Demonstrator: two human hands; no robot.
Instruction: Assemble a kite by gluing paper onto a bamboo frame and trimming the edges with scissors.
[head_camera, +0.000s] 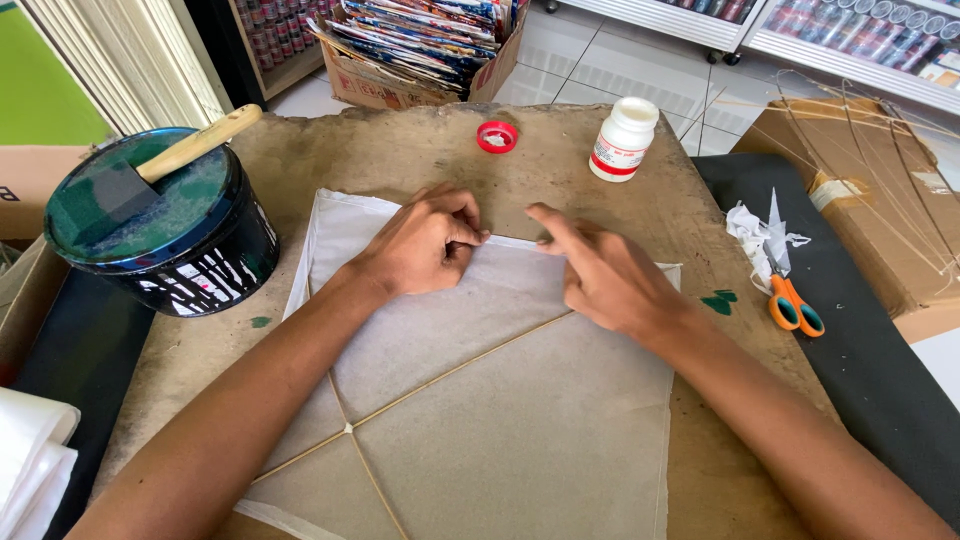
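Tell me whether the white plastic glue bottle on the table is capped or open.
Open. The white plastic glue bottle stands upright with a bare mouth, and a small red cap lies apart on the table.

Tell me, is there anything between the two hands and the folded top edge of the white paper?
Nothing visible. The left hand and the right hand both already rest on the white paper, fingertips at its folded top edge. The scissors and glue bottle lie off to the side.

- White paper kite sheet (500, 400), thin, lying flat on tabletop, top edge folded over.
- Thin bamboo sticks (440, 380) crossing on sheet, meeting near lower left.
- Both hands pressing folded top edge.
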